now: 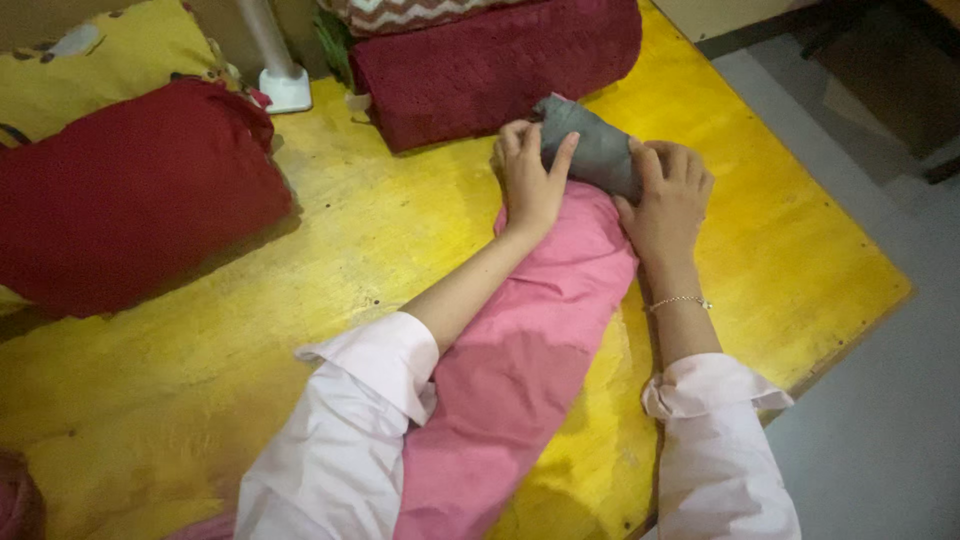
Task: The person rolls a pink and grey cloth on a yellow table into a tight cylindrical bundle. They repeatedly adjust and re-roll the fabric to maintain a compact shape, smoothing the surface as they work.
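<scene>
The person's left hand point(530, 180) and right hand point(668, 200) both rested on a gray rolled cloth point(592, 150). The left grip was narrow, with fingers curled on the roll's near end and the thumb up against its side. The right grip wrapped over the other end, holding the roll. The gray roll sat at the far tip of a long pink cloth point(530, 350), which lay on the yellow wooden surface point(380, 230) between the two arms. A thin bracelet point(680, 301) was on the right wrist. Both arms wore pale pink sleeves point(350, 430). Just behind the roll lay a dark red fuzzy blanket point(480, 60). A big red cushion point(130, 190) lay well apart on the left.
</scene>
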